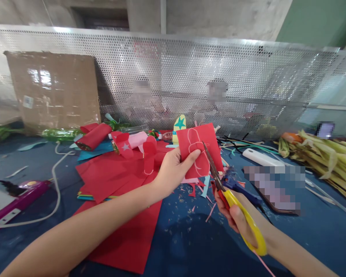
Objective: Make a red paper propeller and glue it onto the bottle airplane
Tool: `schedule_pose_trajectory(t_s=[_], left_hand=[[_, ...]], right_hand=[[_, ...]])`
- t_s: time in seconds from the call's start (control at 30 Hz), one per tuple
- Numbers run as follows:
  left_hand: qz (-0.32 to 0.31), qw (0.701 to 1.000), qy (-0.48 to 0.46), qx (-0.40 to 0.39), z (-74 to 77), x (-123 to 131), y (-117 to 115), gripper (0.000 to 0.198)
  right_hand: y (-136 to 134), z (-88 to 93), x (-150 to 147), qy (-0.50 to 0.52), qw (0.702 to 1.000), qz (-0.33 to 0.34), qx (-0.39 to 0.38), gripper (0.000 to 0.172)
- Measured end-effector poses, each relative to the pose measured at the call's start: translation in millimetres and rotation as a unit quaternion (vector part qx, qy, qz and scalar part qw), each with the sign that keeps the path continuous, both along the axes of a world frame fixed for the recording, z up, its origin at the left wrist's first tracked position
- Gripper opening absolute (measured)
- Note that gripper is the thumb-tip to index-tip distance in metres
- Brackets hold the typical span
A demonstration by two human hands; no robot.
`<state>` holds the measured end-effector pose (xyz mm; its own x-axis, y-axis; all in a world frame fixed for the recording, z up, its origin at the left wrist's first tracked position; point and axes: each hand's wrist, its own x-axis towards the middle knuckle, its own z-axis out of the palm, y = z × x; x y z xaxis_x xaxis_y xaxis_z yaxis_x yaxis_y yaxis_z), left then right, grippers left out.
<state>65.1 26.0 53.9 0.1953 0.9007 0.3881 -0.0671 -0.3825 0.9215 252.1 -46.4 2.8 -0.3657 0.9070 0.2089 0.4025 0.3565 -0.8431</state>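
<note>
Red paper: the small square of red paper [202,136] was held up above the table [187,242], between the two hands and near the middle of the view; it bore a pale drawn outline with rounded lobes.
Cutting: the drawing looked complete, while the shape was not yet free of the square; much of the outline seemed left to cut, though how deep any slit ran could not be told.
Finished bits: a rounded red piece [150,152] stood beyond the left hand; nearby lay a red-wrapped bottle [95,136]; both looked like work already done.
Scraps: paper scraps [192,189] lay below the square, a sign of trimming; larger red sheets [106,169] were piled to the left.
Left hand: the left hand [171,169] was closed in a pinch on the square's lower left part, thumb flat on the front; its fingers were hidden behind; the forearm slanted up from the lower left.
Right hand: the right hand [238,220] was curled around the handles of the scissors [230,197], its forearm coming from the lower right.
Scissors: they pointed up and leftward; the blades lay over the paper's right part, tips near the outline; their gap looked narrow.
</note>
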Motion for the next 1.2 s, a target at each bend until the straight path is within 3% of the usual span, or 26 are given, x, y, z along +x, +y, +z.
schedule_pose_trajectory(t_s=[0.73,1.03,1.2], left_hand=[[-0.009,1.000,-0.023,0.004,-1.0,-1,0,0.036],[-0.003,1.000,0.001,0.006,-1.1,-1,0,0.034],[-0.002,1.000,0.012,0.013,-2.8,-1,-2,0.033]], right_hand=[[-3,8.6,-1,-0.013,0.999,-0.026,0.028,0.063],[2,-1.2,4,-0.014,0.999,0.029,0.015,0.060],[1,-2.4,3,-0.019,0.998,0.031,0.058,0.061]])
